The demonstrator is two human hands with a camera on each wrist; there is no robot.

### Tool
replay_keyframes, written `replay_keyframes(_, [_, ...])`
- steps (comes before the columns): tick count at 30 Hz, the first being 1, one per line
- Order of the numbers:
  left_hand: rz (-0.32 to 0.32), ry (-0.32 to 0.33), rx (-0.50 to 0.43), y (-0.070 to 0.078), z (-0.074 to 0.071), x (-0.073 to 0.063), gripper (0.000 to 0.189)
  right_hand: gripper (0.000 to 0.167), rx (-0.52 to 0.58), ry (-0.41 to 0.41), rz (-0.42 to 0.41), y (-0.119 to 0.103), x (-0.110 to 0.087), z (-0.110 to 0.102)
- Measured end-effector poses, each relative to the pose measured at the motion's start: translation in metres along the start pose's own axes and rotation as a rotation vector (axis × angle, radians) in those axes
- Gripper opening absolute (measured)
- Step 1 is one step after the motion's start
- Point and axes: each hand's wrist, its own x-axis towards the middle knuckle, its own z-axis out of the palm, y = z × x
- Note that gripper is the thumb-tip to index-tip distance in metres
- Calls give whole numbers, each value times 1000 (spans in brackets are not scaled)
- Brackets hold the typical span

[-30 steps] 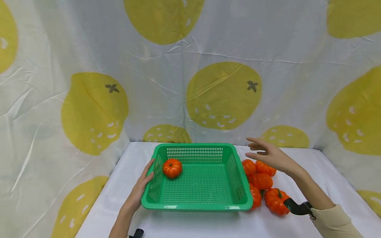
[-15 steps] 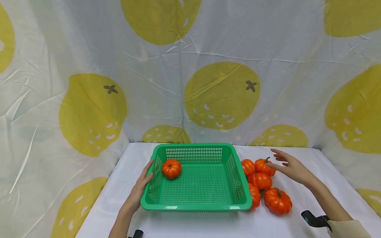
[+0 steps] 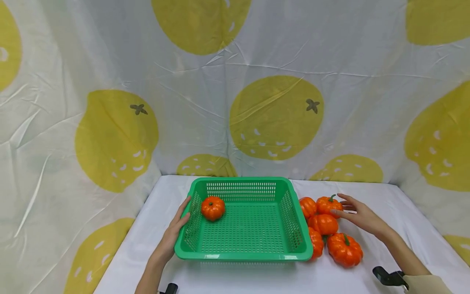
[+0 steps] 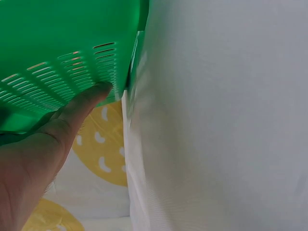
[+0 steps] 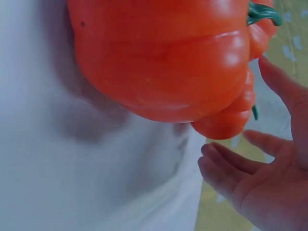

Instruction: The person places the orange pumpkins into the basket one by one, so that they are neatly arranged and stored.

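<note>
A green slotted plastic basket [image 3: 242,256] stands on the white table, with one orange pumpkin [image 3: 212,208] inside near its left wall. My left hand [image 3: 169,237] lies along the basket's left side, fingers extended; in the left wrist view its thumb [image 4: 91,98] rests straight against the slotted outer wall. To the right, my right hand [image 3: 363,216] reaches beside the back pumpkin with a green stem [image 3: 327,206], thumb and fingers parted around its right side. Nothing is held in that hand. In the right wrist view a large pumpkin [image 5: 163,57] fills the foreground, left of the fingers.
Several more pumpkins cluster right of the basket: one at the back [image 3: 307,207], one in the middle [image 3: 323,224], one partly hidden by the rim [image 3: 315,243] and one in front [image 3: 345,250]. A lemon-print cloth [image 3: 205,122] walls the back and sides.
My right hand has moved right and down, from over the gap by the basket's back right corner to the side of the back pumpkin. My left hand stays at the basket.
</note>
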Motion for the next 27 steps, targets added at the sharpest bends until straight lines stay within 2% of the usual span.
replay_keyframes(21, [0, 8, 2, 0, 1, 0, 56, 86, -1, -13, 56, 3, 11, 13])
replay_keyframes(27, [4, 9, 4, 1, 1, -1, 56, 84, -11, 6, 42, 5, 11, 13])
